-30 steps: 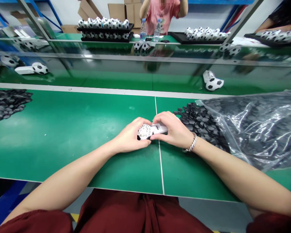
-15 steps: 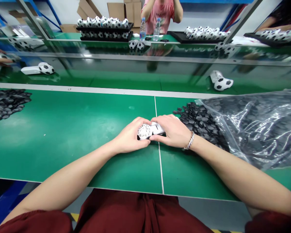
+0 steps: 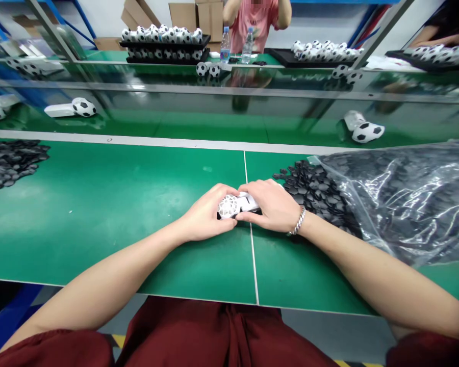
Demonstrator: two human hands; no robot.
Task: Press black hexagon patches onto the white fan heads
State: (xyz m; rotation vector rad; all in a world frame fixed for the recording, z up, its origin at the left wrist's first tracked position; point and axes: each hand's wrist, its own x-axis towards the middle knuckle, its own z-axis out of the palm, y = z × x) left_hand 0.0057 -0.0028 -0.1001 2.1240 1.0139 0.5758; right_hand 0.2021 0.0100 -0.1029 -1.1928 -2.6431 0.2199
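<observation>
Left hand and right hand grip a white plastic piece with an openwork ball head at the near middle of the green table.

At the table's far left lies a heap of small black flat pieces. The left hand curls round the ball head, fingers bent. The right hand, with a silver chain bracelet on its wrist, clamps the piece's flat white handle just beside it. Right of that hand spreads a pile of black hexagonal pieces, which meets a clear crinkled plastic bag at the right edge.
</observation>
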